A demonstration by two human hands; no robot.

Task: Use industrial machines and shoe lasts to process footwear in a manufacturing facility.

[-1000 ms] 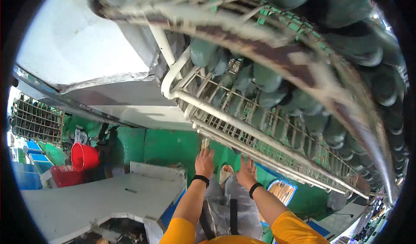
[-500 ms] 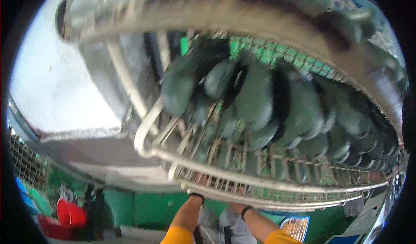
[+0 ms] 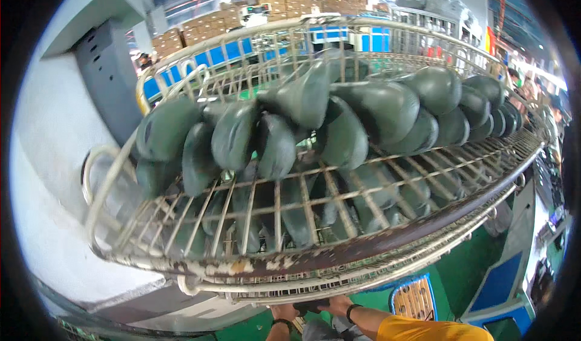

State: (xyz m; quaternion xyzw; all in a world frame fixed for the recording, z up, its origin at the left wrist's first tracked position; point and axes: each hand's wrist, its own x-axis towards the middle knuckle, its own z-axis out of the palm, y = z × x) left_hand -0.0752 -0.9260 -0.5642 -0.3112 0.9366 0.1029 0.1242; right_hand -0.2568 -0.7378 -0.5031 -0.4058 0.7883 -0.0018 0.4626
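At the lower edge, my left hand (image 3: 284, 312) and my right hand (image 3: 339, 305) come close together just under the front of a wire rack. A small dark thing (image 3: 312, 306) shows between them, too little of it to name. The rack's lower rim hides part of the fingers, so their grip is unclear. Above, on the rack's top shelf (image 3: 278, 220), lie many smooth dark green pieces (image 3: 387, 112), elongated and rounded like bicycle saddles, in a crowded row. More of them show through the wires on the level below.
A white wall (image 3: 48, 177) with a grey panel (image 3: 109, 65) stands left. Stacked cartons (image 3: 212, 26) and blue panels line the back. A slatted wooden seat with a blue frame (image 3: 413, 298) is at lower right, on a green floor. People (image 3: 525, 89) are far right.
The view has lifted from the rack's lower level to its top shelf, bringing the background in. My hands appear from behind the rack's lower rim, closer together, with the dark thing between them.
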